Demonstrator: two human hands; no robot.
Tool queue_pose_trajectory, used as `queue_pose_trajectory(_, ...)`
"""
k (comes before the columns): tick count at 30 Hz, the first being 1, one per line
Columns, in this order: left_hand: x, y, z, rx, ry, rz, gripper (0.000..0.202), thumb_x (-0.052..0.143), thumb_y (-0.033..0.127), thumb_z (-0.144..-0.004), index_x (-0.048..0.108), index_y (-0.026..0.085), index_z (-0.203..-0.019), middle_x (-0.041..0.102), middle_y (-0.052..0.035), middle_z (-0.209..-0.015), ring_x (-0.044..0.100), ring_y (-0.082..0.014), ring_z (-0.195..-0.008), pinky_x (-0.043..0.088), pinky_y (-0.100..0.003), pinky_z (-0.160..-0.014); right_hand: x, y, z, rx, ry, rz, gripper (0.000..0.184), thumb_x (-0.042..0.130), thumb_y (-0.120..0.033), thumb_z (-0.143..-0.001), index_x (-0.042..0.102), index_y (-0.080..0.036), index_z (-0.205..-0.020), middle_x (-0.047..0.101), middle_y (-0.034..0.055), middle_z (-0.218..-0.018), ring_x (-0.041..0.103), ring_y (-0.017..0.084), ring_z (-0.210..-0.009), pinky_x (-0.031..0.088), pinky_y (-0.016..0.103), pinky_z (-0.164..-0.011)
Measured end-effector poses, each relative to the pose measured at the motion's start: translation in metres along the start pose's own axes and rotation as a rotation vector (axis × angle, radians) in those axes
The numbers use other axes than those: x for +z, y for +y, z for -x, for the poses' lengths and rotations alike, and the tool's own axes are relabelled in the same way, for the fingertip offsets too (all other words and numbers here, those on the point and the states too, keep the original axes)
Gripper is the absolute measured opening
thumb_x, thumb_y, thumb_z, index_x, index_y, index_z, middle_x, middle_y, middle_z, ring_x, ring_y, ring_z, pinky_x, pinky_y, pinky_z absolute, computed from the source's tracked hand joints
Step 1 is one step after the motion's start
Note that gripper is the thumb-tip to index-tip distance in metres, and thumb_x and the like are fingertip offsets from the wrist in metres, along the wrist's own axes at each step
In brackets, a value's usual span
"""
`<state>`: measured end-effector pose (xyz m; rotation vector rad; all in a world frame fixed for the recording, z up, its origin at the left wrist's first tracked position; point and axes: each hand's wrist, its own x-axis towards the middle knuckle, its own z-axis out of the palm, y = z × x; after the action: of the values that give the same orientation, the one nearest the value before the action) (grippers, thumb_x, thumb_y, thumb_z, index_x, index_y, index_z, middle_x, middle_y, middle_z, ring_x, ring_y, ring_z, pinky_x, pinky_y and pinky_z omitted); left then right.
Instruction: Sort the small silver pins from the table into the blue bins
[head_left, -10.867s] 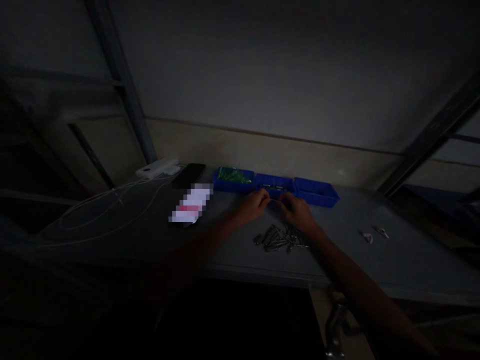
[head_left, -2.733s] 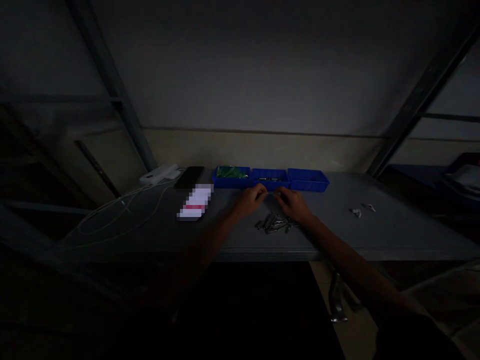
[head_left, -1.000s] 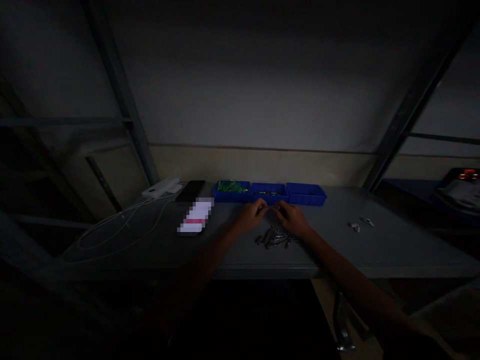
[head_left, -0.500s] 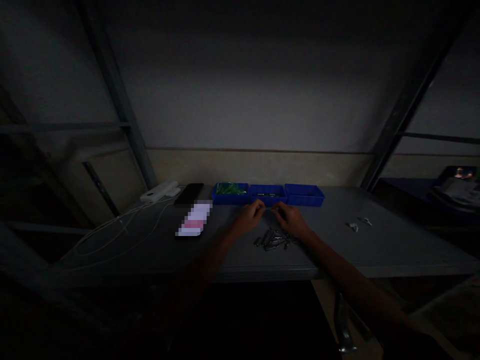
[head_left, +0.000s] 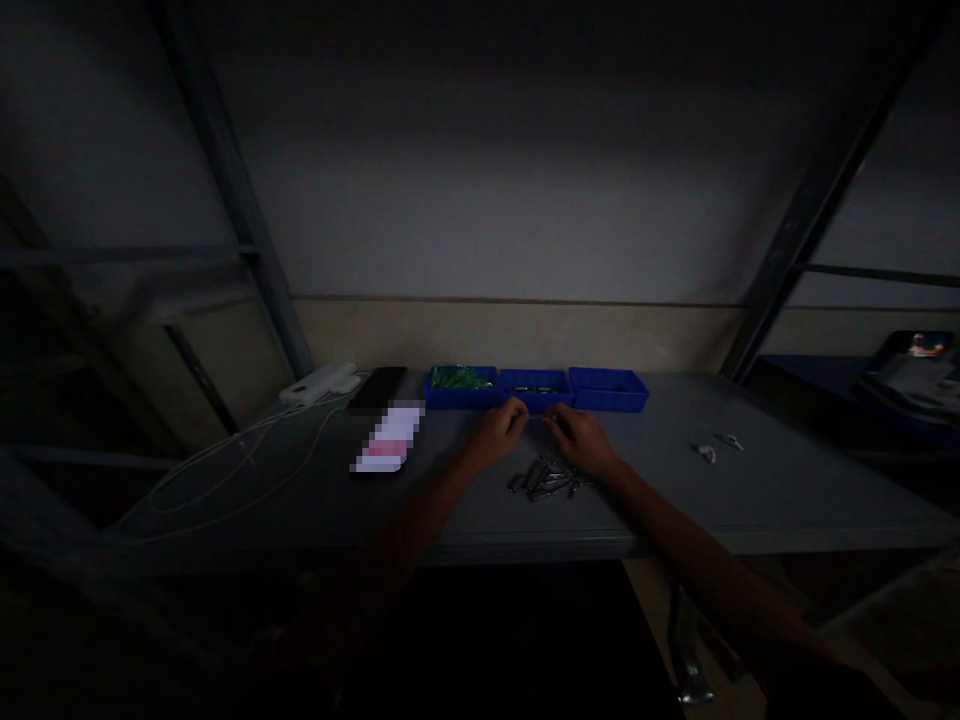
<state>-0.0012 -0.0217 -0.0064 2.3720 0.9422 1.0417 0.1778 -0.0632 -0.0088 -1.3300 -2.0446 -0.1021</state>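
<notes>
My left hand [head_left: 504, 430] and my right hand [head_left: 579, 436] face each other over the grey table, fingers pinched. Between their fingertips runs a small, thin metal piece [head_left: 535, 417], gripped at both ends; the dark picture hides its exact kind. Just below lies a loose pile of small silvery metal parts [head_left: 549, 480], partly beside my right wrist. Behind my hands stands the middle blue bin [head_left: 535, 404], with a few thin metal pieces in it.
The left blue bin [head_left: 460, 400] holds green plastic packets; the right blue bin [head_left: 609, 398] stands beside the middle one. At left are a lit phone [head_left: 390, 440], a dark phone-like slab [head_left: 379, 388], a white power strip [head_left: 319, 384] and cables. White earbuds [head_left: 706, 453] lie at right.
</notes>
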Motion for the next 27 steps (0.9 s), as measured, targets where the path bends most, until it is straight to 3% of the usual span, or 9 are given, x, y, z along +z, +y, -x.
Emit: queue_pose_trajectory(27, -0.0042, 0.0092, 0.0013, -0.040, -0.029, -0.026, 0.015, 0.040, 0.026, -0.087, 0.052, 0.018, -0.085, 0.056, 0.0025, -0.065, 0.053, -0.0112, -0.062, 0.037, -0.020, -0.059, -0.0014, -0.0009, -0.0006, 0.033, -0.024, 0.009, 0.019, 0.042, -0.030, -0.087, 0.056, -0.019, -0.093, 0.063, 0.0026, -0.069, 0.057, 0.014, -0.060, 0.037, 0.022, -0.057)
